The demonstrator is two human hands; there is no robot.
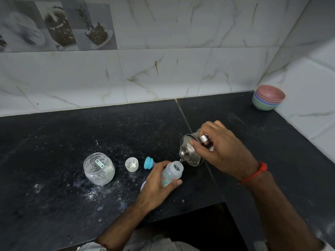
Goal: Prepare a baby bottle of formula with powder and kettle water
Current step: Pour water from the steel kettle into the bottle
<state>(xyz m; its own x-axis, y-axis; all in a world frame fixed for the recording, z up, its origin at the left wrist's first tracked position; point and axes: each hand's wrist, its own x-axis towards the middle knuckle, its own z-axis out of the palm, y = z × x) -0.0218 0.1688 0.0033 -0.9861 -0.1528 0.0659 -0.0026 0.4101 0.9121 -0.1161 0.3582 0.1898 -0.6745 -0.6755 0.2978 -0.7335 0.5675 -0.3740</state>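
Pouring kettle water into held bottle

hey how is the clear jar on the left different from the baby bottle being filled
The clear jar stands free on the counter; the baby bottle is gripped by the left hand. The jar is wider and rounder, the bottle slimmer with coloured prints. The bottle sits under the spout of the steel kettle tilted by the right hand; nothing pours into the jar. Both are open-topped.
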